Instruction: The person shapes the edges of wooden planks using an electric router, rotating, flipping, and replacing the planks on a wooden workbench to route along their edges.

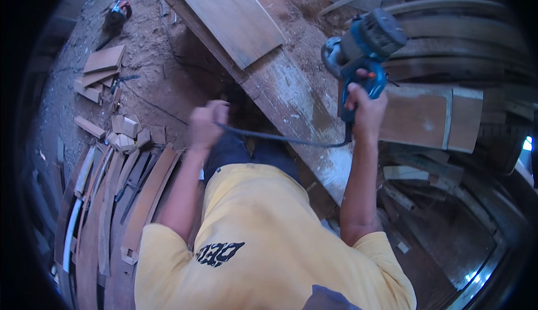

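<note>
My right hand (367,108) is wrapped round the loop handle of a teal corded power tool (358,41), raised above the right side of the plank bench. The tool has a dark round motor housing and a grey metal part on its left; its exact kind is unclear. From the handle's lower end a black power cord (286,138) sags across to my left hand (208,124), whose fingers are closed on it in front of my waist. A wide wooden board (230,15) lies on the long plank bench (286,88), beyond both hands.
Wood offcuts (103,66) and small blocks (126,130) lie on the dirt floor at left. Curved wooden pieces (112,209) are stacked nearer me. Another tool (119,15) rests at far left. Boards (420,116) and bent slats (448,29) crowd the right.
</note>
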`<action>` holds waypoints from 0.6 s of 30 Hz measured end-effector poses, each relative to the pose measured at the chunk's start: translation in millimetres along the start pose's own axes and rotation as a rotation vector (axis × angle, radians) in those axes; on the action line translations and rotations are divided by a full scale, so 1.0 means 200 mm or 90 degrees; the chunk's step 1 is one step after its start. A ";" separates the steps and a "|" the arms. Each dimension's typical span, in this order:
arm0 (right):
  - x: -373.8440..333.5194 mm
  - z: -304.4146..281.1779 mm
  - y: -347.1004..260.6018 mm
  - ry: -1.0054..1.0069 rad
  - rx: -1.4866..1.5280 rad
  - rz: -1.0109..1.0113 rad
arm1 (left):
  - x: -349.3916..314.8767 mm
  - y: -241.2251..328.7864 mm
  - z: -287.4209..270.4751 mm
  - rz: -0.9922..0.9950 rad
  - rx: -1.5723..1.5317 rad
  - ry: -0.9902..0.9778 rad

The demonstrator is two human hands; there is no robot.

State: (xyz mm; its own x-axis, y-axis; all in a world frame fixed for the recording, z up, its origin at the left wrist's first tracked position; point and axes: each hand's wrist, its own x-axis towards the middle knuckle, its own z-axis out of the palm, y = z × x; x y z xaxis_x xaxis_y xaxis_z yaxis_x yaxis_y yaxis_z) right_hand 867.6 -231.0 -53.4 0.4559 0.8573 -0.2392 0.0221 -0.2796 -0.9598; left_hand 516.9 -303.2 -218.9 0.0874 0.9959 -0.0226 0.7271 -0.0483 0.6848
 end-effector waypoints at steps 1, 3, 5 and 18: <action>0.00 0.03 0.07 -0.040 -0.071 0.009 | 0.02 -0.13 -0.11 -0.073 0.135 0.074; 0.03 0.04 0.21 -0.104 -0.149 0.014 | 0.13 -0.28 -0.19 -0.114 0.092 0.266; 0.06 0.03 0.31 -0.179 -0.181 0.020 | 0.28 -0.32 -0.21 -0.131 0.082 0.307; 0.56 -0.16 1.02 -0.371 -0.207 -0.073 | 0.98 -0.51 0.83 -0.130 -0.030 0.512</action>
State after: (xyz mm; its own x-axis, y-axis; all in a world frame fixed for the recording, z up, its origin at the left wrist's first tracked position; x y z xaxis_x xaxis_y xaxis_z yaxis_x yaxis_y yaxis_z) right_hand 951.6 -206.1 -270.5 -0.1174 0.9567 -0.2662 0.3496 -0.2111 -0.9128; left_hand 572.3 -115.6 -414.0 -0.5690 0.7364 0.3660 0.6455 0.1242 0.7536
